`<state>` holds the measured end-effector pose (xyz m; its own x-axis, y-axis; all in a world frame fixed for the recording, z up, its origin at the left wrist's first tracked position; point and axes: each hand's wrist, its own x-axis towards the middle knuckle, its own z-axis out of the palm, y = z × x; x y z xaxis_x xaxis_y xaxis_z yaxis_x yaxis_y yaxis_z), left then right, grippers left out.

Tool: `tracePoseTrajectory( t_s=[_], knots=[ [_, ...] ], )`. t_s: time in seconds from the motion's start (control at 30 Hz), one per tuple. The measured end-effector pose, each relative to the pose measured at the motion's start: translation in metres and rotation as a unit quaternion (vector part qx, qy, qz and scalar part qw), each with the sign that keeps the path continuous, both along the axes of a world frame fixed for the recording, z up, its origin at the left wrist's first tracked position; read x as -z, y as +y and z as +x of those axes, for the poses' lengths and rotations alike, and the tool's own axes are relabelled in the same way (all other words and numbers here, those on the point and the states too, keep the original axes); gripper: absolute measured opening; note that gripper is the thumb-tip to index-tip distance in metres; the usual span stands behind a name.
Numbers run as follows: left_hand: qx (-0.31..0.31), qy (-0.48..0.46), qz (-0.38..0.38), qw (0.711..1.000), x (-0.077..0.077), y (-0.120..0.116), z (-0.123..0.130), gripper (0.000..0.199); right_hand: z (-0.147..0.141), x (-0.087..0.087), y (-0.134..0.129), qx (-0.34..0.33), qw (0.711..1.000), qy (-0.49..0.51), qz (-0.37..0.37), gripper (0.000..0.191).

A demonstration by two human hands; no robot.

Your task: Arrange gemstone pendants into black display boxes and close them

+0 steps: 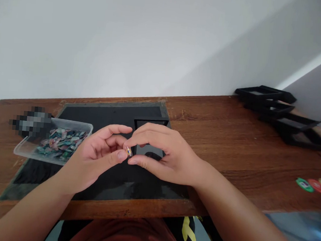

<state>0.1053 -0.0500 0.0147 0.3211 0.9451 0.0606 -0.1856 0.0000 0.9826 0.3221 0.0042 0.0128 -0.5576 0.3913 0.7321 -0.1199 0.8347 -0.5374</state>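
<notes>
Over the black mat, my left hand [97, 154] and my right hand [164, 151] meet at their fingertips. Between them is a small dark piece with an orange and blue print [129, 152]; its exact kind is too small to tell. My left thumb and fingers pinch its left side, while the fingers and thumb of my right hand hold it from the right. Behind my right hand lies a black-framed tray [151, 120], partly covered by it. Left of my hands is a clear plastic container [90, 129] full of small, flat, shiny pieces [62, 141] in green, pink and grey.
The black mat [113, 112] lies on a wooden table [206, 117] against a pale wall. Several black frames [299, 120] are stacked unevenly at the back right. Green, red and dark round pieces [316, 185] lie at the right edge. A blurred-out dark object [31, 121] stands behind the container.
</notes>
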Motion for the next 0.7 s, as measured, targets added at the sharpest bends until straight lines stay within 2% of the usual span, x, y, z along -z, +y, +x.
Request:
tracePoseTrajectory(
  t_s=[0.23, 0.4, 0.7],
  knots=[
    [0.03, -0.003, -0.008, 1.0, 0.0046, -0.0031, -0.0049, 0.037, -0.001, 0.0008, -0.0005, -0.001, 0.999, -0.02, -0.03, 0.019],
    [0.046, -0.013, -0.026, 0.998, 0.0061, -0.0021, -0.0062, 0.037, -0.0017, 0.0008, -0.0009, 0.006, 0.999, -0.025, -0.023, 0.02],
    [0.006, -0.007, -0.046, 0.999, 0.0013, -0.0046, -0.003, 0.028, -0.0024, 0.0005, -0.0014, 0.005, 1.0, -0.004, -0.002, 0.02]
  ],
)
